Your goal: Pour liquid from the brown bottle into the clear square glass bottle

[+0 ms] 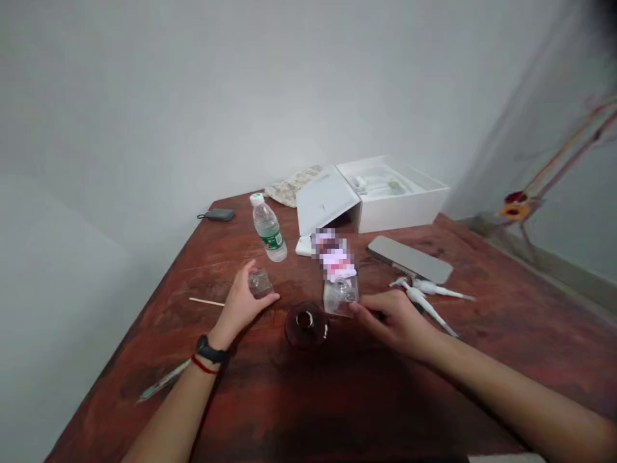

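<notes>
Clear jars (260, 283), two, by left hand (238, 307) and right hand (398, 321)

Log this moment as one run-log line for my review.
Left hand: on small clear glass container | Right hand: at clear plastic pack | Between hands: dark glass bottle | Surface: reddish wooden table

A white cardboard box (400, 206) sat open on the reddish wooden table (511, 289), its lid (324, 199) leaning at the front left. Left of the box stood a plastic water bottle (268, 228) (green label, white cap), beside a crumpled patterned cloth (289, 188), while a flat silver case (409, 258) lay in front.
</notes>
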Available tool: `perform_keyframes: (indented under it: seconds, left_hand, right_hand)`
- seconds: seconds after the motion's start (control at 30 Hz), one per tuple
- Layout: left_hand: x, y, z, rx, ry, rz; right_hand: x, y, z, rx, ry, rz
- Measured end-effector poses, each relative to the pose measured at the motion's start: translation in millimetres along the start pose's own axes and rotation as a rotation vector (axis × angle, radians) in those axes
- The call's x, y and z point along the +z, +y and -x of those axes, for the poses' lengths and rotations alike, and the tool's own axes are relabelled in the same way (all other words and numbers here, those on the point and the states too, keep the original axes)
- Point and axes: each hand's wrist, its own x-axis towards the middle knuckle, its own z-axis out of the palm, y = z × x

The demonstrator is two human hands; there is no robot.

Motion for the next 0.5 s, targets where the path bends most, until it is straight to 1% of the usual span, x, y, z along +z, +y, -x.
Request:
perform_keyframes:
  seconds: [0.37,0.5]
  left_hand:
    - [1.8,1.5,1.2,0.022,0.017,-0.006]
    - [2.1,1.5,1.0,0.030,0.018,-0.006]
  right_hand:
    - [3.9,2.2,1.5,0.013,0.010,-0.016]
    - [3.2,1.4,1.4,0.017,-0.006,-0.019]
